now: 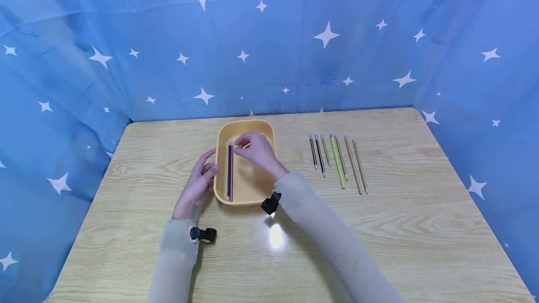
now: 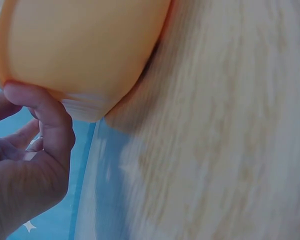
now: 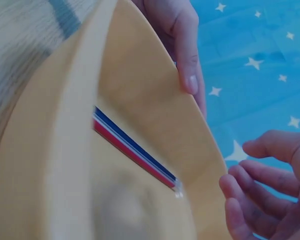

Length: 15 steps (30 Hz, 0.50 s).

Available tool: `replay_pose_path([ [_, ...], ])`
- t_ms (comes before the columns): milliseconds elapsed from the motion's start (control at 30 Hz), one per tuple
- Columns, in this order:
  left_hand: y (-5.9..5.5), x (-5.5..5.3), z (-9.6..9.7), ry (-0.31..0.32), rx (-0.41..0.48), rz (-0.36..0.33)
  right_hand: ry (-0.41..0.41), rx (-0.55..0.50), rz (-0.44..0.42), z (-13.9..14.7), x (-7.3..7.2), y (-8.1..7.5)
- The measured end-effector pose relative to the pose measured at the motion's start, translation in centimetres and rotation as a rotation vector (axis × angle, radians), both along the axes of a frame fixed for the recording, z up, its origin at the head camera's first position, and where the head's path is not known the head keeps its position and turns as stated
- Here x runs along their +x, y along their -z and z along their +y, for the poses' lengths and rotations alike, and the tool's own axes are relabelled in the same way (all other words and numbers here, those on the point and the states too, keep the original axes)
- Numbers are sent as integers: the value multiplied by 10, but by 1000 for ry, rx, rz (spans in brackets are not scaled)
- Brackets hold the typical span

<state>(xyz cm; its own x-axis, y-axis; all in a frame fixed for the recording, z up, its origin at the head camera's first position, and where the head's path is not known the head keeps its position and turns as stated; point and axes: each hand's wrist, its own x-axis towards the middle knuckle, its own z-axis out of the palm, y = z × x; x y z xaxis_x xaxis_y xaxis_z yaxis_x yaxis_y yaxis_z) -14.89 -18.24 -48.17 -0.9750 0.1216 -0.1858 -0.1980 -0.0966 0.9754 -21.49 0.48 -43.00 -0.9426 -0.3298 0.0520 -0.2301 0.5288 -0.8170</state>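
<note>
A peach-coloured plastic tray (image 1: 252, 202) stands on the table, with two pencils lying side by side along its left inner wall: a dark blue pencil (image 3: 135, 142) and a red pencil (image 3: 132, 152). At the tray's left rim my left hand (image 1: 202, 181) grips the edge, its thumb (image 3: 187, 65) at the rim. Over the inside of the tray, just right of the pencils' far ends, hovers my right hand (image 1: 257, 149). Its fingers are loosely bent, the thumb apart from them, and hold nothing in the right wrist view.
Right of the tray several pencils lie in a row, among them a black pencil (image 1: 320, 155), a thick green pencil (image 1: 337, 161) and a gold pencil (image 1: 360, 166). A blue star-patterned curtain (image 1: 278, 46) hangs behind the wooden table (image 1: 421, 228) and at its sides.
</note>
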Motion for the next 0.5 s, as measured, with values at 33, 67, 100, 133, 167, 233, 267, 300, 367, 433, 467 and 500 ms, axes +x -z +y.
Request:
replay_pose_path([
  [33, 0, 0, 0, -1, 0, -1, 3, 4, -5, -2, -1, 0],
  [67, 0, 0, 0, 1, -3, 1, 5, 11, -11, -4, -1, 0],
  [100, 0, 1, 0, -2, -1, 0, 7, 16, -19, -5, -2, 1],
  [133, 0, 1, 0, -5, -1, 0, 6, 19, -24, -7, -4, 1],
  [167, 0, 1, 0, -8, -1, 0, 5, 18, -30, -8, -5, 1],
  [233, 0, 1, 0, -7, 2, -1, 4, 15, -50, -10, -9, 3],
  [267, 0, 1, 0, -3, 5, 1, 5, 15, -61, -12, -11, 4],
  [300, 0, 1, 0, -4, 12, -1, 9, 17, -71, -13, -13, 4],
  [367, 0, 1, 0, 1, 19, 2, 15, 21, -89, -14, -17, 6],
  [433, -1, 1, 0, 9, 27, 7, 19, 35, -95, -16, -21, 8],
  [467, -1, 1, 0, 13, 28, 11, 23, 44, -96, -16, -23, 9],
  [500, -1, 1, 1, 12, 31, 12, 28, 50, -96, -17, -24, 10],
])
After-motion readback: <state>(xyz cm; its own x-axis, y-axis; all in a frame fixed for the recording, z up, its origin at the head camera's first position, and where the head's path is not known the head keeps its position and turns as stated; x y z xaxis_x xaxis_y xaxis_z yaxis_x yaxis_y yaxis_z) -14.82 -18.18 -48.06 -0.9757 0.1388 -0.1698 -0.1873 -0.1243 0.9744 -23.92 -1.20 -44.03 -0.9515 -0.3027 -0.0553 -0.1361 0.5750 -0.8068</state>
